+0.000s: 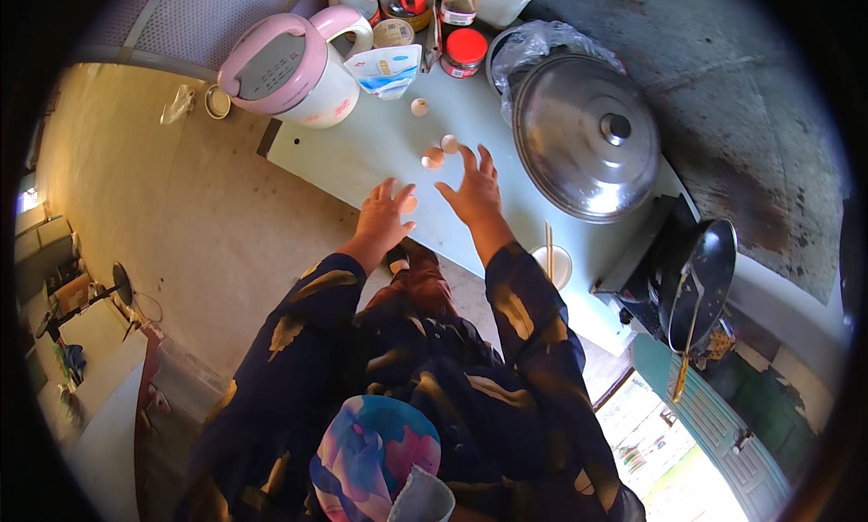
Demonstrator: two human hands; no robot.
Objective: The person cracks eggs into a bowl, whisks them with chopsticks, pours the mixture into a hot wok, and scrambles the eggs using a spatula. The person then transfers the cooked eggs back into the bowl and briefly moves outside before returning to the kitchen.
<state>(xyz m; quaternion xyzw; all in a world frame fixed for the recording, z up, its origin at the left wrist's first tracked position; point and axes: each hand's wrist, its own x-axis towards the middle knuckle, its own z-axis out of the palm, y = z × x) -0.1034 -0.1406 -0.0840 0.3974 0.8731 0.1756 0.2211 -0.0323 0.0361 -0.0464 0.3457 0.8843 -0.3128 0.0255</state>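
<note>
At the near edge of a pale tabletop, my left hand curves its fingers around an egg. Part of that egg is hidden by a finger, and I cannot tell whether the hand grips it or the egg rests on the table. My right hand is spread and holds nothing. Its index fingertip is beside a pale egg, and a browner egg lies up against that one. Farther back sits another egg, apart from the rest.
A pink-and-white soymilk maker stands at the back left, beside bottles and a red-lidded jar. To the right is a large lidded steel pot. Chopsticks lie across a white bowl; a black wok is beyond.
</note>
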